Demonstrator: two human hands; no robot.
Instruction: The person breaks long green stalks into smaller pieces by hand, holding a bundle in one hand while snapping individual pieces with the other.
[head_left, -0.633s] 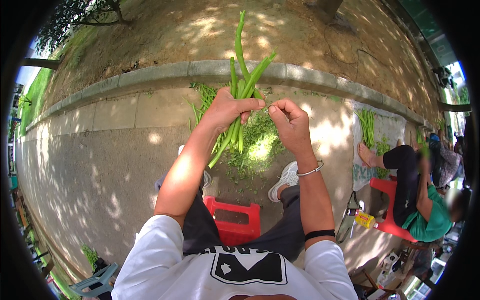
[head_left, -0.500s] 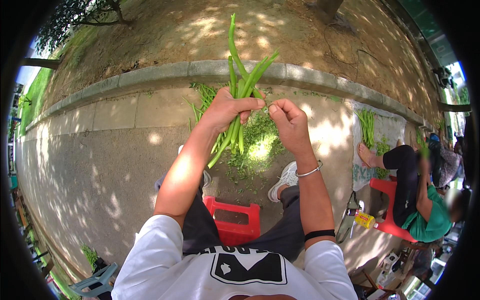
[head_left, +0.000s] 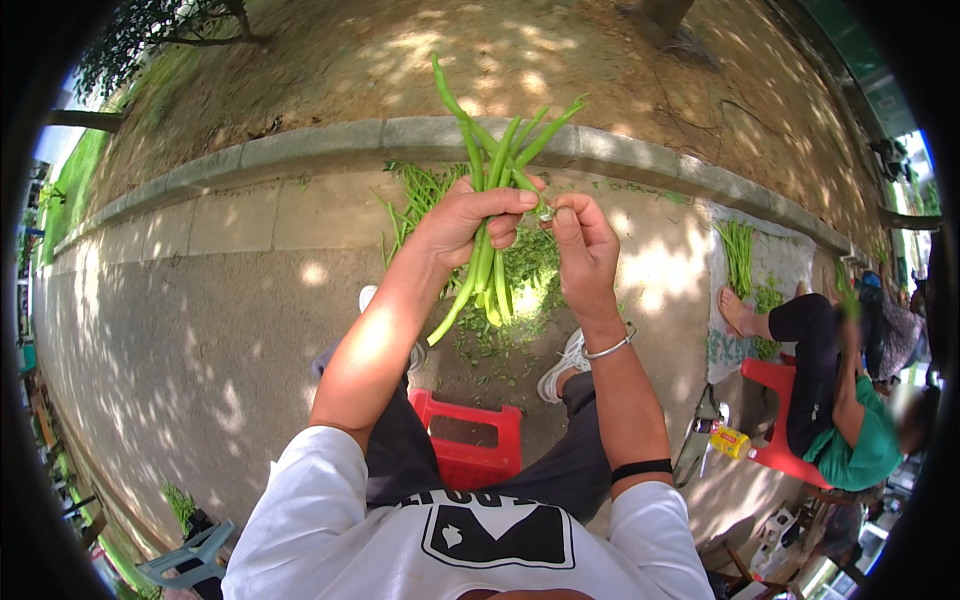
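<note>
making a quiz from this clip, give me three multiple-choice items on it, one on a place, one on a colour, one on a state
1. Where does the loose heap of green stalks lie?
A. on the pavement by the curb
B. on the stool
C. in a basket

2. What colour is the stool under the person?
A. blue
B. red
C. white

3. How is the bundle of green stalks held?
A. lying loose on the ground
B. gripped in the left hand, right hand pinching at it
C. tied to the right wrist

Key: 1 A, the heap spreads below the curb; 2 B, the seat shows red between the legs; 3 B, left fingers wrap the stalks.
</note>
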